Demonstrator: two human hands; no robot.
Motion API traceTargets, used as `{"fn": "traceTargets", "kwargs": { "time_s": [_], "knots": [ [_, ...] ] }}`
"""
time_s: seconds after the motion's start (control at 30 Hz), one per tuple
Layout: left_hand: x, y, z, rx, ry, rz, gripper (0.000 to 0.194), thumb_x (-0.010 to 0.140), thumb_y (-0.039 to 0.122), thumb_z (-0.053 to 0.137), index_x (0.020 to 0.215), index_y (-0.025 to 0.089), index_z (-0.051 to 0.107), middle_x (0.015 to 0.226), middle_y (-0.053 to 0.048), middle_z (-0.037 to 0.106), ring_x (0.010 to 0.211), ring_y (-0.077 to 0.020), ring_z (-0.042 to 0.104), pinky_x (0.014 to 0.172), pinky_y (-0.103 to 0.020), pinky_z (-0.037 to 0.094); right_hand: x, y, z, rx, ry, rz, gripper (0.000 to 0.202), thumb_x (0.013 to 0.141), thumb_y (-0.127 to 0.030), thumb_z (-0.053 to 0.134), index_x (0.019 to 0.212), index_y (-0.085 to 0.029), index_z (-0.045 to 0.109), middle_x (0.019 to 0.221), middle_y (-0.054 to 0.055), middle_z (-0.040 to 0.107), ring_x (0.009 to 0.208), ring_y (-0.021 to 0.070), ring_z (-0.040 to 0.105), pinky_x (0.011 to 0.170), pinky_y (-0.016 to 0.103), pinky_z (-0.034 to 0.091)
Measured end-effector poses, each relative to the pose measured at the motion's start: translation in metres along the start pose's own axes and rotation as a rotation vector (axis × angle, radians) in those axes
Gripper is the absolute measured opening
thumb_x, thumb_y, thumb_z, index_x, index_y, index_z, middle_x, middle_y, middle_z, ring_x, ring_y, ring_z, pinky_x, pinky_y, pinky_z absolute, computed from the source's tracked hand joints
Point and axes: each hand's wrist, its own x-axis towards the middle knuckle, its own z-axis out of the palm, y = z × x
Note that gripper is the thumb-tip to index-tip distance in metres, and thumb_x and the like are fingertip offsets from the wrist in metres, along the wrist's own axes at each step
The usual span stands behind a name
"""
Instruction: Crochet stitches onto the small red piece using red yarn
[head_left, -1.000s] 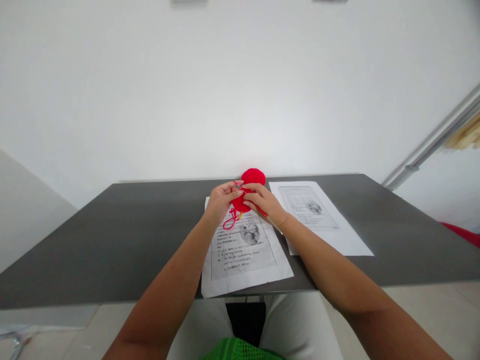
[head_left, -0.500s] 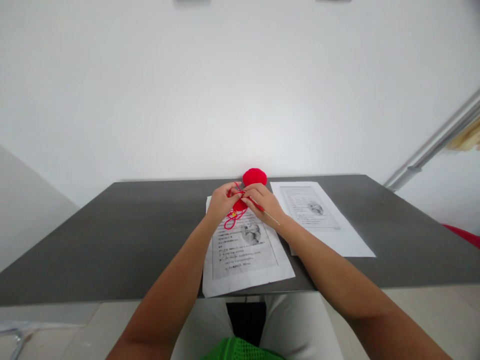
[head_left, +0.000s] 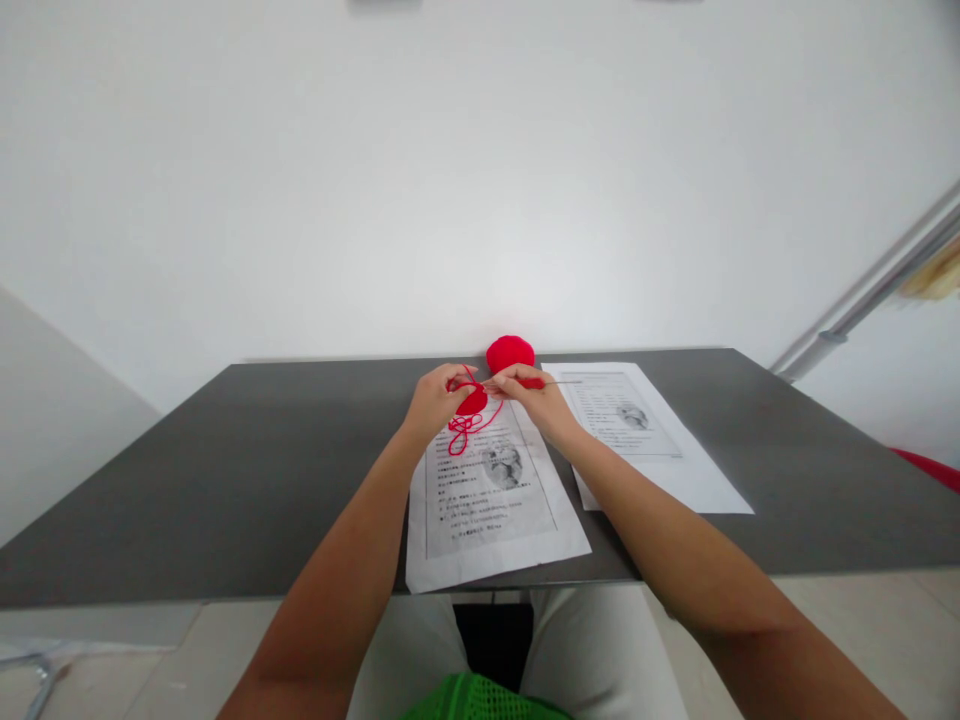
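Note:
Pinched in my left hand is a small red crocheted piece, with a strand of red yarn over the fingers. My right hand is closed on a thin crochet hook with a red grip; its metal shaft points right and its other end is near the red piece. Loose loops of red yarn hang below the piece, over a printed sheet. Behind my right hand, against the wall, sits a red yarn ball.
A second printed sheet lies to the right on the dark table. The white wall rises at the table's back edge. A grey pipe runs along the right side.
My right hand has moved slightly right and up, and the hook has turned from slanting down-right to nearly level. My left hand and the red piece have shifted a little left. A yarn strand now curves between them.

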Motion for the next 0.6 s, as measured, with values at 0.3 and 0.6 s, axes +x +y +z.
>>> {"fn": "traceTargets", "kwargs": {
  "time_s": [0.3,0.6],
  "knots": [
    [0.003,-0.01,-0.005,-0.013,-0.091,-0.026,0.021,0.071,0.02,0.064,0.091,0.016,0.071,0.084,-0.005,0.073,0.078,-0.018,0.066,0.078,-0.031,0.051,-0.003,-0.011,-0.008,-0.523,-0.239,-0.27,0.015,0.089,-0.027,0.056,0.089,-0.02,0.07,0.086,0.004,0.073,0.08,0.0179,0.065,0.076,0.03,0.047],
    [0.002,-0.009,-0.004,-0.065,-0.141,-0.039,0.022,0.071,0.025,0.064,0.09,0.015,0.07,0.079,-0.004,0.072,0.073,-0.0174,0.065,0.071,-0.029,0.051,-0.001,-0.019,-0.013,-0.407,-0.195,-0.19,0.014,0.086,-0.028,0.06,0.08,-0.018,0.069,0.078,0.002,0.07,0.074,0.0157,0.062,0.072,0.028,0.045]
  ]
}}
